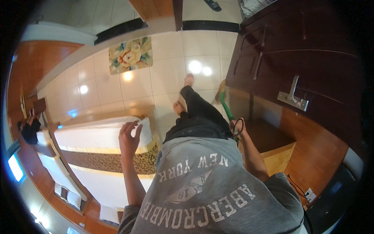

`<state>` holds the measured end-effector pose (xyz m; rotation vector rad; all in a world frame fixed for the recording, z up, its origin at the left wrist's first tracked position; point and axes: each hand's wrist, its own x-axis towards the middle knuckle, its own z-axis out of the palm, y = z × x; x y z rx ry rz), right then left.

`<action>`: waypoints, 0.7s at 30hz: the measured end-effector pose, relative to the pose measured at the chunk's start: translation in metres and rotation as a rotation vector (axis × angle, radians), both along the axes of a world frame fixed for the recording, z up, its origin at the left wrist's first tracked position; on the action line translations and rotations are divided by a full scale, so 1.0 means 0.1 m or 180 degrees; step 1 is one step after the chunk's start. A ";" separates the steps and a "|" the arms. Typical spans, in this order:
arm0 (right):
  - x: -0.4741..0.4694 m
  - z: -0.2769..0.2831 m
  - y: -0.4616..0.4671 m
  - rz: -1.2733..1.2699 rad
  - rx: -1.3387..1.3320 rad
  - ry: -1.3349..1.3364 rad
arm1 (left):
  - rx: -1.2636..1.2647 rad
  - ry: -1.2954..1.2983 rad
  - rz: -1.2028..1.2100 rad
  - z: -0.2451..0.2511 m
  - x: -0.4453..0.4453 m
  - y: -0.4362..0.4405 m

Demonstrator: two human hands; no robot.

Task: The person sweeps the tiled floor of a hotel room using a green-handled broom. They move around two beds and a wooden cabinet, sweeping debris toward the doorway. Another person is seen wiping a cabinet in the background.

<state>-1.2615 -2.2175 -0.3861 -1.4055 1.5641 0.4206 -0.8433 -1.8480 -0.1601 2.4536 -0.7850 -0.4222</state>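
My left hand [130, 137] is raised over the near corner of a white-covered bed [96, 137]. Its fingers are curled but apart, with nothing visible between them. At my right hip, my right hand [238, 127] grips the green handle of what looks like a broom [226, 106]. A thin black loop hangs at that hand. The tool's brownish head [220, 92] is low by the edge of the dark door, right of my bare feet. My body hides the rest of the handle.
A dark wooden door [263, 67] with a metal lever stands at the right, above a wooden cabinet [274, 153]. A floral mat [131, 55] lies on the tiles. Black thresholds cross the doorways ahead. At the far left, another person [30, 128] is near a second bed.
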 end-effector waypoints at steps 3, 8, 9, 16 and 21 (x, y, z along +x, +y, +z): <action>0.81 0.09 -0.08 -0.0902 0.0307 -0.0277 | 0.0362 0.0191 -0.0084 0.08 0.14 -0.38; 1.97 -0.30 -0.74 -0.1591 0.0475 -0.0889 | 0.0046 0.0292 -0.0012 0.29 0.48 -0.90; 2.18 -0.36 -0.89 -0.1700 0.0490 -0.0953 | 0.0451 0.0092 -0.0100 0.32 0.58 -0.93; 3.37 -0.42 -2.02 -0.1680 0.0323 -0.1362 | 0.0516 -0.0020 -0.0329 0.72 1.07 -1.73; 3.36 -0.65 -2.43 -0.1977 0.0529 -0.1834 | 0.0495 0.0102 -0.0810 0.73 1.38 -2.36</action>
